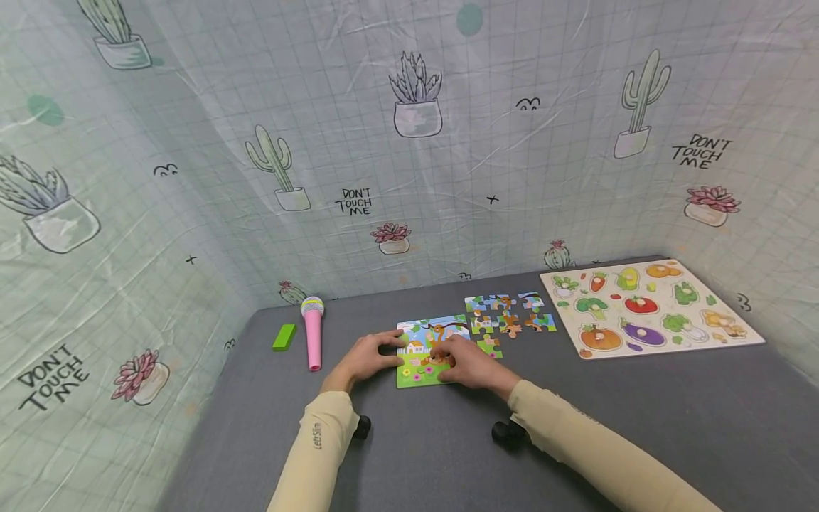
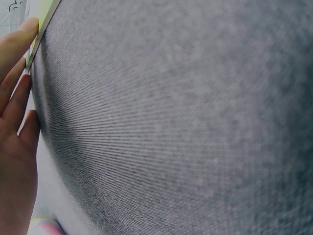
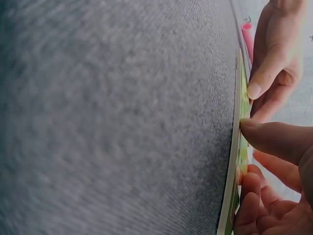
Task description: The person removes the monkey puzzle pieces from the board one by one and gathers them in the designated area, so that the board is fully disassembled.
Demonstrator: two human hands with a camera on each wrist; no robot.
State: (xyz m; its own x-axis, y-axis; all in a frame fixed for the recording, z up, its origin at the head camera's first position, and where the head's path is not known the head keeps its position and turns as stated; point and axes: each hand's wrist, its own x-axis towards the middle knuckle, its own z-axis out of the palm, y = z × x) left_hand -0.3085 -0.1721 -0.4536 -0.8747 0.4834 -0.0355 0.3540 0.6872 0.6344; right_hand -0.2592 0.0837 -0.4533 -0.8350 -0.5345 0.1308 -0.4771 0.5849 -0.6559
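A jigsaw board (image 1: 416, 373) with a bright picture of a house, a tree branch and flowers lies flat on the grey table. At its left edge, my left hand (image 1: 367, 358) touches it with thumb and fingers fairly straight. My right hand (image 1: 473, 363) rests on the right part, covering some of the picture. In the right wrist view the thumb (image 3: 264, 137) touches the board's near edge, apart from the bent fingers. No loose piece shows between them; what lies under the fingertips is hidden. Several loose jigsaw pieces (image 1: 510, 325) lie just right of and behind the board.
A pink toy microphone (image 1: 313, 338) and a green block (image 1: 284, 337) lie to the left. At the right is a large vegetable picture board (image 1: 640, 327). A patterned curtain (image 1: 448, 163) hangs behind the table. Dark wrist devices (image 1: 508, 434) sit under both forearms.
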